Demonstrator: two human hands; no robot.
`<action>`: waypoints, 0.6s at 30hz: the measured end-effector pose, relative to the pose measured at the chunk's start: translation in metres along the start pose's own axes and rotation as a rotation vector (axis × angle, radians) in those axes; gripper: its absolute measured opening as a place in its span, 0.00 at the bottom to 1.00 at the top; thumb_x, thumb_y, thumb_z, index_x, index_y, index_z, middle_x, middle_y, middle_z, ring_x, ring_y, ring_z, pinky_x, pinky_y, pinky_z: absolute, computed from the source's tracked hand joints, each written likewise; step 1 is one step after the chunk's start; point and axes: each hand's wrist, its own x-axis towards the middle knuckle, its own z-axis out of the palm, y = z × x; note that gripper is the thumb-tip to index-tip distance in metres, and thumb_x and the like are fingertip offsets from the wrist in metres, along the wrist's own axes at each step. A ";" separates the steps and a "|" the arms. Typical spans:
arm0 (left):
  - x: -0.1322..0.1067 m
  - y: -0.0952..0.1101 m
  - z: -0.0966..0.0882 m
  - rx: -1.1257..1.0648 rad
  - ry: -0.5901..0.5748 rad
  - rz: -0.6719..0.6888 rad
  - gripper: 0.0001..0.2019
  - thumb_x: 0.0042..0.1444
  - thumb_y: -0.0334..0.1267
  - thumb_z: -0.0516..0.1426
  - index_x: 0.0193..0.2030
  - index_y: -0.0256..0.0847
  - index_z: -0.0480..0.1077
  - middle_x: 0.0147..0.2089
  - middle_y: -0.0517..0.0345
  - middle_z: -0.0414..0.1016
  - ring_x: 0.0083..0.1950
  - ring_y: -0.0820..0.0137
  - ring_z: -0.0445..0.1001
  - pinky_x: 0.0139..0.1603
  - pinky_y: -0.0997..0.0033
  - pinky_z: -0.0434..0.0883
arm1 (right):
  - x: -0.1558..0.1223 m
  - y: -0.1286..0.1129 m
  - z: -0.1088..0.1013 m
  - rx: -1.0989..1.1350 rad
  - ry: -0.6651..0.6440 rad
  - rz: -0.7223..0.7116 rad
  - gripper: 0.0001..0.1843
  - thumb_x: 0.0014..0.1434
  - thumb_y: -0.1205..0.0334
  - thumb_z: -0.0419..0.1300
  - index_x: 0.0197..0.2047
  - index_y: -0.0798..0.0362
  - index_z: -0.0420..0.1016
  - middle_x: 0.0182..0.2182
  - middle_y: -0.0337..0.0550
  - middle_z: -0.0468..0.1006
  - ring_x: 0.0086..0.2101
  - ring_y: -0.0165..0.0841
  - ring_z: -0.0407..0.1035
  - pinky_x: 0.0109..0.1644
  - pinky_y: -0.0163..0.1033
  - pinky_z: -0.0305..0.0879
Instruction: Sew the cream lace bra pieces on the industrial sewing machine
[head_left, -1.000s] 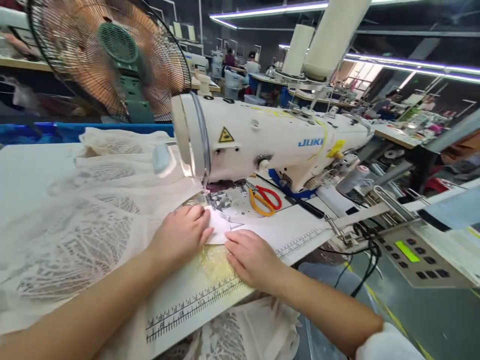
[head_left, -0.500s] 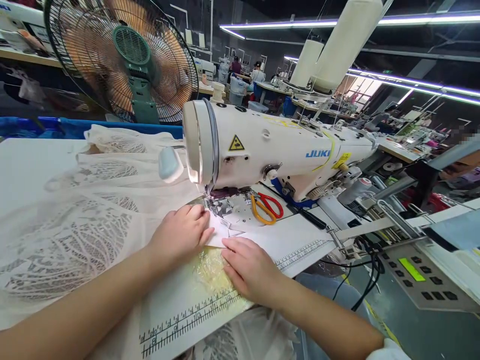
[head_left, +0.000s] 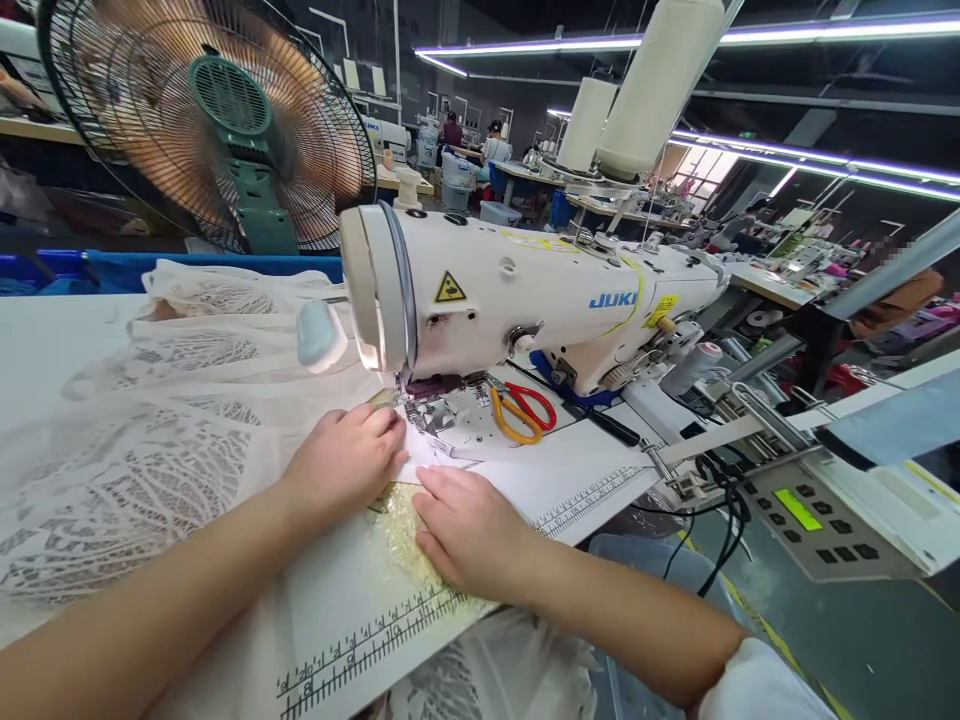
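My left hand lies curled on a small white fabric piece, pressing it down right in front of the presser foot of the white sewing machine. My right hand rests flat on the table just below that piece, fingers together and pointing left, holding its near edge. Cream lace fabric spreads out to the left, under my left forearm.
Red and orange scissors lie beside the needle plate under the machine arm. A ruler is printed along the table edge. A control panel sits at the right, a running fan at the back left. People work at far tables.
Both hands have stayed on the white piece and crept slightly toward the needle. The camera view shifted a little.
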 end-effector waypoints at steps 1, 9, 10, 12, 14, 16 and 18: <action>-0.002 0.002 -0.001 0.019 0.014 0.035 0.15 0.60 0.33 0.47 0.44 0.39 0.74 0.46 0.46 0.77 0.47 0.54 0.73 0.39 0.56 0.69 | 0.002 -0.001 0.001 -0.002 -0.001 0.009 0.16 0.62 0.61 0.53 0.48 0.63 0.71 0.54 0.63 0.71 0.53 0.47 0.65 0.55 0.52 0.65; -0.037 0.026 0.005 -0.026 0.039 0.064 0.22 0.54 0.24 0.46 0.50 0.38 0.73 0.57 0.49 0.74 0.33 0.64 0.74 0.26 0.65 0.68 | 0.004 -0.001 0.001 0.059 0.010 0.009 0.15 0.61 0.62 0.52 0.46 0.61 0.71 0.52 0.57 0.73 0.55 0.44 0.64 0.58 0.49 0.64; -0.039 0.025 0.005 -0.013 0.048 0.070 0.21 0.55 0.25 0.45 0.48 0.39 0.74 0.56 0.50 0.75 0.32 0.63 0.73 0.26 0.64 0.68 | 0.003 0.000 0.000 0.064 0.018 0.000 0.14 0.61 0.62 0.52 0.46 0.61 0.72 0.52 0.57 0.73 0.55 0.44 0.64 0.58 0.48 0.64; -0.039 0.021 0.004 -0.002 0.072 0.089 0.18 0.58 0.27 0.45 0.44 0.40 0.75 0.51 0.51 0.78 0.33 0.62 0.73 0.30 0.63 0.69 | 0.001 0.001 -0.002 0.080 0.028 -0.015 0.13 0.61 0.62 0.52 0.44 0.60 0.72 0.52 0.56 0.74 0.54 0.43 0.65 0.57 0.47 0.64; -0.038 0.017 0.002 -0.037 0.099 0.090 0.18 0.59 0.29 0.45 0.45 0.41 0.75 0.48 0.52 0.78 0.37 0.61 0.73 0.33 0.63 0.70 | -0.001 0.002 -0.003 0.103 0.035 -0.020 0.12 0.61 0.63 0.53 0.43 0.58 0.72 0.52 0.55 0.74 0.54 0.42 0.66 0.57 0.46 0.64; -0.038 0.014 0.001 -0.088 0.121 0.077 0.18 0.60 0.31 0.45 0.49 0.43 0.73 0.48 0.52 0.78 0.40 0.60 0.73 0.34 0.63 0.71 | -0.002 0.003 -0.003 0.126 0.037 -0.020 0.11 0.60 0.63 0.53 0.42 0.57 0.73 0.52 0.55 0.74 0.54 0.41 0.66 0.57 0.47 0.64; -0.037 0.011 0.001 -0.129 0.130 0.083 0.18 0.61 0.34 0.44 0.50 0.45 0.73 0.49 0.52 0.77 0.41 0.60 0.74 0.35 0.62 0.71 | -0.003 0.004 -0.003 0.144 0.040 -0.018 0.10 0.60 0.63 0.53 0.42 0.57 0.72 0.51 0.55 0.74 0.54 0.42 0.66 0.57 0.47 0.64</action>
